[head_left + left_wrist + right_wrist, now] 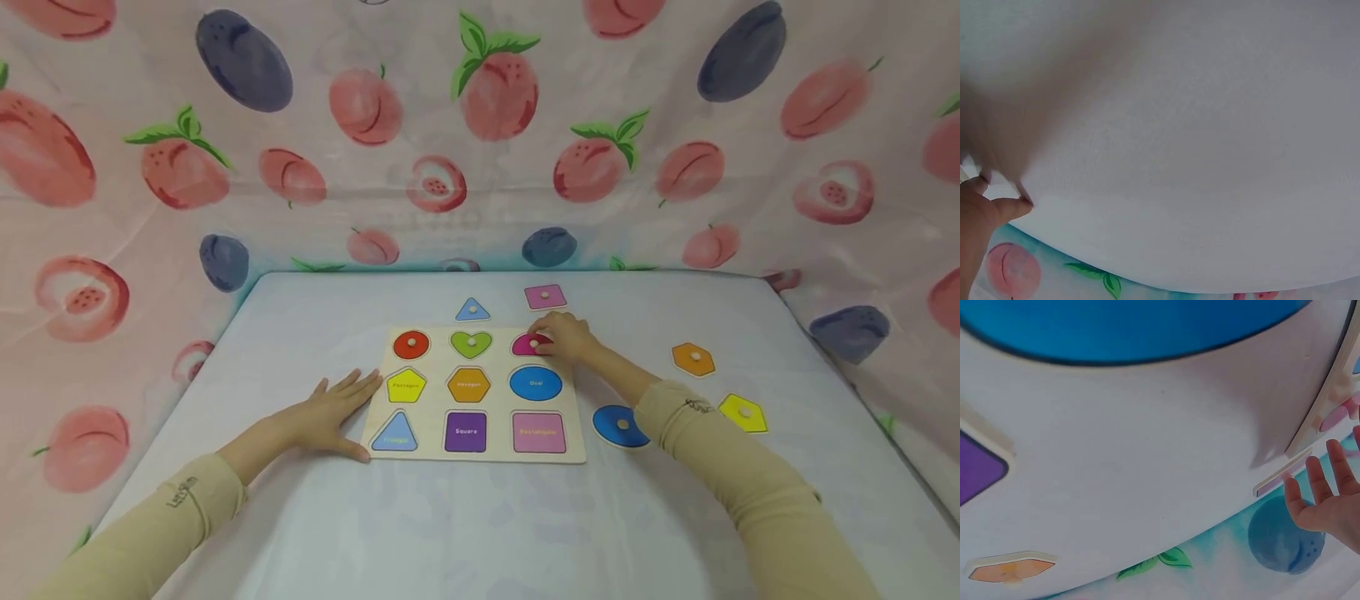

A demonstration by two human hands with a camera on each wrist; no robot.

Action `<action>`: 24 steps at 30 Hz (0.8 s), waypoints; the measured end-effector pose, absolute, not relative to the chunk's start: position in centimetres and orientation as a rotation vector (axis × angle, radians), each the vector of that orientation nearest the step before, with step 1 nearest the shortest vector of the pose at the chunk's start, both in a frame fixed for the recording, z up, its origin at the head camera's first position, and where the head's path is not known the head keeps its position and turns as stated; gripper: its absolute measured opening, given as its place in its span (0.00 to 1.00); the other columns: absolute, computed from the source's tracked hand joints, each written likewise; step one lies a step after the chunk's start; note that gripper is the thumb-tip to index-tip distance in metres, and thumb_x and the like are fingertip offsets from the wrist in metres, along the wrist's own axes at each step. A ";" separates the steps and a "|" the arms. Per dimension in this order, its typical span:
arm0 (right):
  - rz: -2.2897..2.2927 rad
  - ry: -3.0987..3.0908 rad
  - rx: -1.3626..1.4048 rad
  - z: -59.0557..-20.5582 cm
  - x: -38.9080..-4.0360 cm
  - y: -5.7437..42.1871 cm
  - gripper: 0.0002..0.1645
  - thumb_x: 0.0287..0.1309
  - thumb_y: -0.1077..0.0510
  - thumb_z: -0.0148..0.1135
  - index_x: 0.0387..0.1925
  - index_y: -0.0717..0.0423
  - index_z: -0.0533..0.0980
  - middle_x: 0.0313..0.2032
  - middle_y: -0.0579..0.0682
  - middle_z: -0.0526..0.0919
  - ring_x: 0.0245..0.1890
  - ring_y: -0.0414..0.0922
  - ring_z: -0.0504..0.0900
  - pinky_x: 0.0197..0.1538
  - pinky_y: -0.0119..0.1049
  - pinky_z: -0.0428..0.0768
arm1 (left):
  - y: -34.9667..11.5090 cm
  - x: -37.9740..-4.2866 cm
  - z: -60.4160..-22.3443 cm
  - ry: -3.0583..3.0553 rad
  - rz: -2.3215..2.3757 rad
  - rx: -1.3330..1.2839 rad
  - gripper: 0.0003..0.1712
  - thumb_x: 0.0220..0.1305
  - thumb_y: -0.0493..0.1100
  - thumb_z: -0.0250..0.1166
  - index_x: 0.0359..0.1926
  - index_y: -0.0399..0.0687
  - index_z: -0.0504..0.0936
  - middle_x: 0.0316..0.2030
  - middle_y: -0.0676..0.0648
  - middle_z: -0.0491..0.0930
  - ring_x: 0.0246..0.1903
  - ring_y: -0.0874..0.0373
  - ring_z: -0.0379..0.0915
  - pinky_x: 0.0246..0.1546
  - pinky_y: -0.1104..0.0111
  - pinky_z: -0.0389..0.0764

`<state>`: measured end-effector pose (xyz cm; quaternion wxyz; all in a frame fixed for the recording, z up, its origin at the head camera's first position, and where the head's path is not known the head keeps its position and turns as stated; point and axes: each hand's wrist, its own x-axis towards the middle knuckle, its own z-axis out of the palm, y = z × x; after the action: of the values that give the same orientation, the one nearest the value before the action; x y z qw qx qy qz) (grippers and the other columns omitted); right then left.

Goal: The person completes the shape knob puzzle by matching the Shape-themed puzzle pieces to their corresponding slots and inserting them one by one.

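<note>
A pale wooden shape puzzle board (435, 450) lies flat on the table. My right hand (567, 337) is at its far right corner, thumb and index finger pinching the knob of a magenta semicircle piece (521, 345) over the slot there. In the right wrist view the other fingers of this hand (1329, 500) extend away from the piece. My left hand (330, 417) lies spread beside the board, fingertips and thumb at its left edge. A red circle piece (405, 348) and a green heart piece (461, 345), both with knobs, sit in the far row.
Loose knobbed pieces lie around the board: a blue triangle (465, 314), pink rectangle (534, 297), orange hexagon (686, 363), yellow pentagon (735, 408) and blue oval (611, 425). A purple piece (975, 465) shows in the right wrist view. Fruit-print cloth (442, 233) rises behind the table.
</note>
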<state>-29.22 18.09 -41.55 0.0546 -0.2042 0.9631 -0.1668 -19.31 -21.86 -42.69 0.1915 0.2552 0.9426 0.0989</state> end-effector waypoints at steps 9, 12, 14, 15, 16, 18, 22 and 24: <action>-0.661 2.882 -0.579 -41.3 -27.9 18.8 0.24 0.56 0.59 0.65 0.54 0.60 0.74 0.51 0.62 0.78 0.54 0.59 0.74 0.57 0.57 0.73 | -21.8 -19.7 -41.8 2.602 0.299 0.720 0.70 0.37 0.69 0.72 0.73 0.44 0.47 0.74 0.42 0.45 0.72 0.37 0.36 0.63 0.32 0.42; -0.749 2.851 -0.570 -41.1 -27.3 19.2 0.23 0.57 0.61 0.64 0.54 0.61 0.74 0.51 0.63 0.78 0.55 0.60 0.74 0.59 0.55 0.73 | -21.9 -19.8 -41.5 2.595 0.310 0.717 0.68 0.37 0.67 0.73 0.73 0.44 0.49 0.74 0.42 0.46 0.72 0.37 0.38 0.63 0.32 0.44; -0.782 2.850 -0.578 -41.0 -26.8 19.5 0.22 0.56 0.62 0.64 0.54 0.62 0.74 0.50 0.63 0.78 0.54 0.60 0.74 0.60 0.54 0.73 | -21.9 -19.8 -41.3 2.593 0.319 0.723 0.67 0.37 0.66 0.74 0.73 0.43 0.50 0.74 0.42 0.47 0.72 0.37 0.38 0.63 0.32 0.45; -0.791 2.855 -0.586 -40.9 -26.5 19.7 0.22 0.56 0.62 0.64 0.53 0.62 0.75 0.49 0.63 0.78 0.54 0.60 0.74 0.60 0.54 0.73 | -21.9 -19.8 -41.2 2.594 0.321 0.724 0.67 0.37 0.66 0.74 0.73 0.43 0.51 0.74 0.42 0.47 0.72 0.37 0.39 0.63 0.32 0.46; -0.797 2.863 -0.599 -40.9 -26.2 19.9 0.22 0.56 0.62 0.64 0.53 0.62 0.75 0.49 0.63 0.78 0.53 0.59 0.74 0.60 0.54 0.73 | -21.9 -19.9 -41.2 2.594 0.323 0.722 0.67 0.37 0.65 0.74 0.73 0.44 0.51 0.74 0.42 0.47 0.72 0.37 0.39 0.63 0.33 0.46; -0.806 2.879 -0.619 -40.9 -25.7 20.4 0.21 0.56 0.62 0.64 0.52 0.63 0.75 0.48 0.63 0.79 0.53 0.59 0.75 0.59 0.54 0.73 | -21.8 -19.9 -41.1 2.600 0.329 0.726 0.66 0.38 0.64 0.75 0.72 0.44 0.52 0.74 0.43 0.47 0.72 0.37 0.41 0.63 0.33 0.48; -0.860 2.895 -0.642 -40.7 -24.8 21.4 0.21 0.57 0.62 0.62 0.53 0.62 0.75 0.50 0.62 0.79 0.52 0.59 0.74 0.58 0.55 0.73 | -21.7 -20.0 -41.1 2.614 0.334 0.733 0.64 0.37 0.60 0.76 0.71 0.43 0.55 0.73 0.42 0.50 0.71 0.37 0.44 0.63 0.33 0.51; -0.888 2.901 -0.643 -40.6 -24.4 21.9 0.20 0.58 0.62 0.61 0.53 0.62 0.75 0.52 0.62 0.78 0.53 0.60 0.74 0.58 0.56 0.73 | -21.7 -20.0 -41.1 2.620 0.332 0.736 0.63 0.37 0.59 0.77 0.71 0.42 0.56 0.73 0.42 0.51 0.71 0.36 0.45 0.62 0.33 0.52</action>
<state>-24.44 21.94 -40.58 0.0202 -0.2072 0.9353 -0.2861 -20.00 -21.69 -41.12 0.1988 0.2630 0.9366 0.1189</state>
